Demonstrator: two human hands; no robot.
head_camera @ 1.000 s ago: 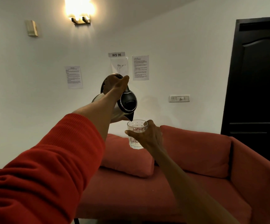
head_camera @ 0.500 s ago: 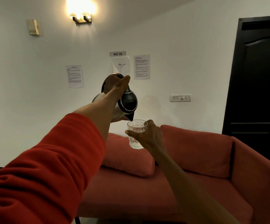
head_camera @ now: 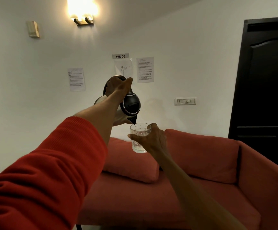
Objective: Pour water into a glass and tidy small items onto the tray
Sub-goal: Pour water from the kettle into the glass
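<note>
step: pouring | left hand [head_camera: 118, 87] grips tilted kettle [head_camera: 130, 106], spout over glass [head_camera: 140, 138] | right hand [head_camera: 151, 140] wraps glass, midair above sofa [head_camera: 201, 163] | glass part-filled, judged | left: finish pour, tidy items; tray unseen

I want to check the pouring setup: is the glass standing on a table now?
No, the right hand holds the glass up in the air, under the spout of the kettle that the left hand tilts.
</note>
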